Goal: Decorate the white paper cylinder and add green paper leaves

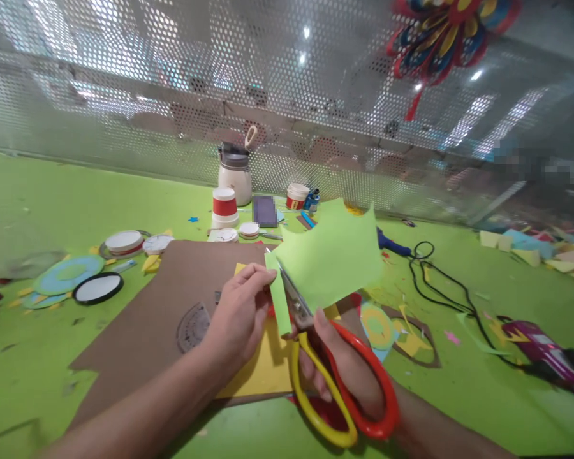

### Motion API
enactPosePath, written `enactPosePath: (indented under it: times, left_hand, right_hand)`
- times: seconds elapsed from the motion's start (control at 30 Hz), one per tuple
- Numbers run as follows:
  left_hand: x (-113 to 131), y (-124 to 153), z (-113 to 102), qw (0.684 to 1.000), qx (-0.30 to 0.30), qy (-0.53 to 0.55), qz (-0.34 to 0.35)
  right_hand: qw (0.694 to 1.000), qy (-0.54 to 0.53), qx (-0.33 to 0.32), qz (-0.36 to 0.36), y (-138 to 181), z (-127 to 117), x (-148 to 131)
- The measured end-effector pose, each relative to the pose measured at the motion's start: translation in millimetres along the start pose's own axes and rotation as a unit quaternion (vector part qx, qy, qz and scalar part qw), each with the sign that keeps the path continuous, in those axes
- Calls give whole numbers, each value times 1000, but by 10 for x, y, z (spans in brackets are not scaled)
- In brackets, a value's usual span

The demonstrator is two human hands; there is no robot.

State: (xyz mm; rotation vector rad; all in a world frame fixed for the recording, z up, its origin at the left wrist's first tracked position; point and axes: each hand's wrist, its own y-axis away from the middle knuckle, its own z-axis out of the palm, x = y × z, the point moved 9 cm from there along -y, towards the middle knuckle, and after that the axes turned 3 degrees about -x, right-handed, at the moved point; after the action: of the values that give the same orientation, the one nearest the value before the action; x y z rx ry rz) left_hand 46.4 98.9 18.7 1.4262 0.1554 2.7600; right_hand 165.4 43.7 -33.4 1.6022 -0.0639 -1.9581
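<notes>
Table [29, 188]: green, partly under cardboard [138, 331].
Mesh [148, 95]: behind bottle [235, 183], perhaps metal.
Left hand [239, 309]: pinches paper strip [280, 301].
Right hand [354, 366]: grips scissors [296, 307].

Flower ornament [454, 39] between 1 and 2 o'clock. White bottle [236, 183] at 10 o'clock, red-banded tub [224, 205] just in front. Paper scraps [529, 241] at 3 o'clock. 1 pink star [452, 336], purple device [536, 341] at 4 o'clock. Protractor [194, 327] at 8 o'clock.

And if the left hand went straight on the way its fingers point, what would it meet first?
The left hand would likely meet the scissor blades, just past the green strip it holds; exact depth is unclear.
</notes>
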Motion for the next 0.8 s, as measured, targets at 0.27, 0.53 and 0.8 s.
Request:
enactPosePath:
  times: [0.27, 0.53, 0.8]
  left_hand:
    - [-46, -67, -44, 998, 11, -56, -39]
    - [-67, -118, -78, 988, 0, -143, -64]
    - [281, -324, -278, 976, 27, -213, 23]
  right_hand:
    - [996, -45, -34, 69, -116, 10, 125]
    - [995, -11, -44, 85, -224, -178, -124]
    - [971, 213, -26, -107, -67, -273, -822]
